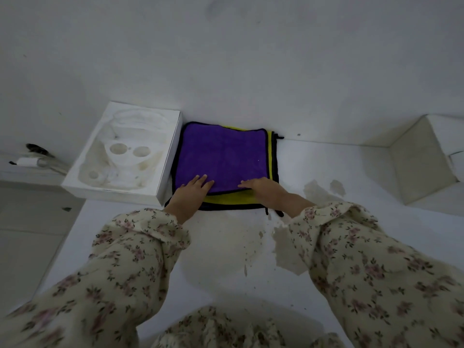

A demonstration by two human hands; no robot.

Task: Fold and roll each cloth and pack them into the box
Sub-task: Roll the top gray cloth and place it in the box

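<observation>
A purple cloth (pixel 222 154) with black trim lies flat on top of a yellow cloth (pixel 233 198), both stacked on the white surface against the wall. My left hand (pixel 190 190) rests palm down on the near left corner of the purple cloth, fingers spread. My right hand (pixel 263 190) lies flat on its near right edge, fingers pointing left. Neither hand grips anything. A white box (pixel 164 172) with a moulded insert stands just left of the cloths, touching their edge.
A white cube-shaped box (pixel 421 162) stands at the right by the wall. Stained and peeling patches (pixel 288 249) mark the white surface in front of the cloths. A small white device with cables (pixel 32 160) lies on a ledge at far left.
</observation>
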